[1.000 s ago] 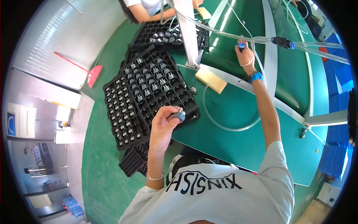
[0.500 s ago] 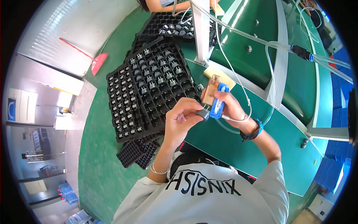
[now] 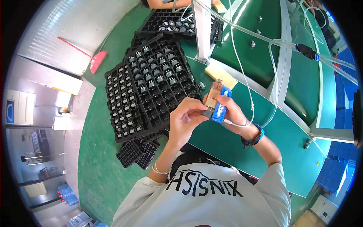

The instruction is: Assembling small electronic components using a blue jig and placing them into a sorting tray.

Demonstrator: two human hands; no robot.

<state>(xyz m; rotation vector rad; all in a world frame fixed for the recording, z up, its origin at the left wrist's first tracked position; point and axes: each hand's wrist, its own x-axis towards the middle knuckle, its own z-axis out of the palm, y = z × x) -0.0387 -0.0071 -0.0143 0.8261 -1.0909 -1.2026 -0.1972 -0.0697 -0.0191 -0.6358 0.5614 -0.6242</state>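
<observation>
My left hand pinches a small dark grey power plug between thumb and fingertips. The plug's metal pins point up at the lower end of a hand-held tool. That tool has a translucent amber body with a blue-wrapped side, and my right hand is closed around it, thumb on top. A thin white tube runs from the tool's lower end. Whether the pins have entered the tool is too small to tell.
Left of my hands, a black tray holds rows of pronged plugs; a second tray holds small pale parts. A yellow block lies on the green table beside a white post. Clear tubes cross above. Another person's arm reaches in behind.
The plug and the tool have come closer together, the plug now right against the tool's lower end. The tool has shifted slightly left. Both hands keep their grip.
</observation>
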